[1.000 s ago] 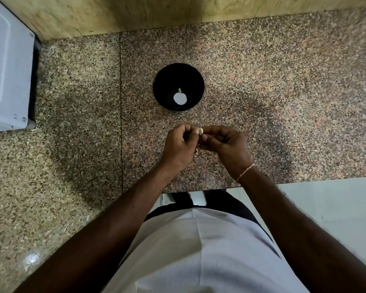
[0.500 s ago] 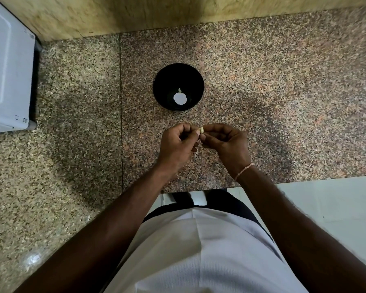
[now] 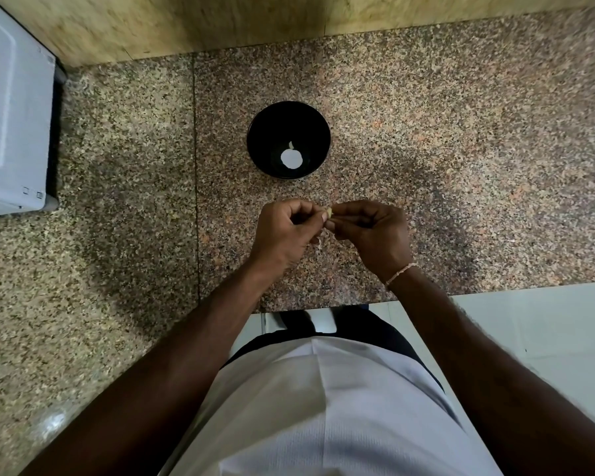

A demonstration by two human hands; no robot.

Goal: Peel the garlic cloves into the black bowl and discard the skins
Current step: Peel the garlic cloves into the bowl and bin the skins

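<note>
Head view, looking straight down. Speckled granite desk point(image 3: 461, 132), a seam running front to back left of centre. Tan wall panel point(image 3: 186, 25) along the far edge.

Black bowl point(image 3: 288, 140) sits on the desk, far of the hands and a little left of where they meet. I see a white round patch point(image 3: 291, 159) on its floor with a small pale bit just beyond it; glare or peeled garlic, I cannot tell from here.

Both hands are raised over the desk near its front edge, knuckles up, meeting at the fingertips. Left hand point(image 3: 285, 235): fingers curled in, thumb and forefinger pinching toward the garlic clove point(image 3: 329, 211). Right hand point(image 3: 371, 231): fingers curled too, thumb and forefinger closed on the same clove from the other side. Only a small pale yellow tip of the clove shows between the two hands; the rest is covered by fingertips. I read it as held by both, though the left hand's contact is hard to make out at this size. A thin pale scrap, possibly skin, shows below the meeting fingers.

Thin bracelet point(image 3: 401, 272) on the right wrist. Grey-white appliance point(image 3: 11, 115) stands at the desk's far left. White shirt point(image 3: 323, 407) fills the bottom of the view; pale floor tiles point(image 3: 547, 338) to the right.
</note>
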